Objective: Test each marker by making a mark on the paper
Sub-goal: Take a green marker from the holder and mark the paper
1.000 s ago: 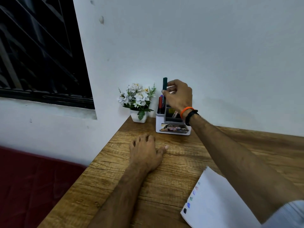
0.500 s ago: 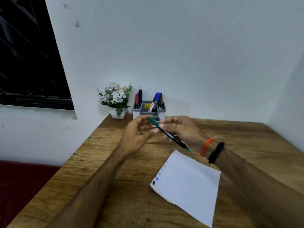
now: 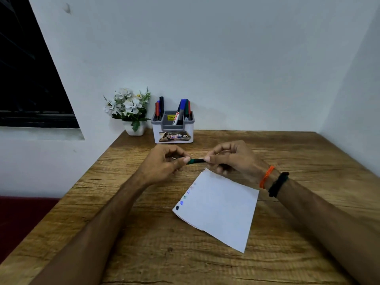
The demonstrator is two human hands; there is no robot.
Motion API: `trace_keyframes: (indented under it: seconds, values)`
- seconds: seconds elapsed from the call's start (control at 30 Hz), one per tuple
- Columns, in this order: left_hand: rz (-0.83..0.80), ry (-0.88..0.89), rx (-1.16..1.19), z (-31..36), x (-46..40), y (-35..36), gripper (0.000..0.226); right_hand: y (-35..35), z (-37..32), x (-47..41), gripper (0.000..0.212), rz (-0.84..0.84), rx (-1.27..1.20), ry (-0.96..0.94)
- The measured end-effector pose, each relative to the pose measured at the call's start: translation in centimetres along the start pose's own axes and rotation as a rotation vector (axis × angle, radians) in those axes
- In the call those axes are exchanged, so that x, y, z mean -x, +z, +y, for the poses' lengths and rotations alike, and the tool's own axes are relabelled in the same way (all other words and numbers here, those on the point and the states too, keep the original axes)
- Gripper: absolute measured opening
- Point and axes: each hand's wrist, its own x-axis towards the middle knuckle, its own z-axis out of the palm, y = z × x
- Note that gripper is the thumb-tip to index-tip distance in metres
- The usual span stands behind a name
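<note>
A green marker (image 3: 195, 161) lies level between my two hands, above the wooden table. My left hand (image 3: 164, 163) pinches its green cap end. My right hand (image 3: 230, 159) grips the dark barrel, most of which is hidden in the fingers. Just below the hands lies a white sheet of paper (image 3: 222, 208) with several small coloured marks along its left edge. A white and grey pen holder (image 3: 173, 128) at the back of the table holds several more markers, red, blue, black and green.
A small white pot of white flowers (image 3: 131, 112) stands left of the holder against the wall. The table (image 3: 123, 243) meets walls at the back and right. Its left edge drops off to a dark red surface (image 3: 20, 219).
My right hand pulled the green marker out of the holder and brought it down over the table. My left hand rose from the table and took hold of the cap end.
</note>
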Motion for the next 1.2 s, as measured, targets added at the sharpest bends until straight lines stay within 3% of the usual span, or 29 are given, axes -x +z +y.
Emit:
trace_keyframes:
  seconds: [0.17,0.67,1.03,1.2]
  values:
    - [-0.13,0.03,-0.04,0.7,0.3,0.5,0.013,1.4,0.8,-0.2,0.018,0.079,-0.253,0.019]
    - [-0.242,0.15,-0.068,1.4,0.9,2.2,0.017,2.7,1.3,-0.6,0.022,0.023,-0.056,-0.197]
    - [-0.18,0.149,-0.072,0.9,0.8,2.6,0.03,2.9,1.5,-0.7,0.029,0.007,-0.129,-0.199]
    - [-0.146,0.182,-0.074,1.5,0.8,3.1,0.022,3.1,1.6,-0.8,0.029,0.016,-0.207,-0.18]
